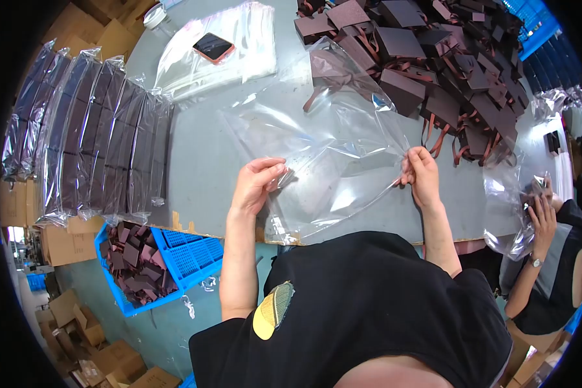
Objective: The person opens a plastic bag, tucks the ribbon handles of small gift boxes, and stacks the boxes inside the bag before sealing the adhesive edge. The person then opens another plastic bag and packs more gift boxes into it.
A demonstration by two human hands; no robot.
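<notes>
A clear bag spreads over the table by its near edge, pinched in the fingertips of both the left hand and the right hand. Dark boxes heap toward the far right corner; wrapped stacks line the left edge; a phone lies on flat bags.

A large, clear plastic bag was spread over the grey desk, the left hand pinching its left side and the right hand its right edge. Beyond the bag to the right lay heaped boxy, dark-brown ribboned packages; beyond it to the left, a red-cased phone on clear plastic sheets.
</notes>
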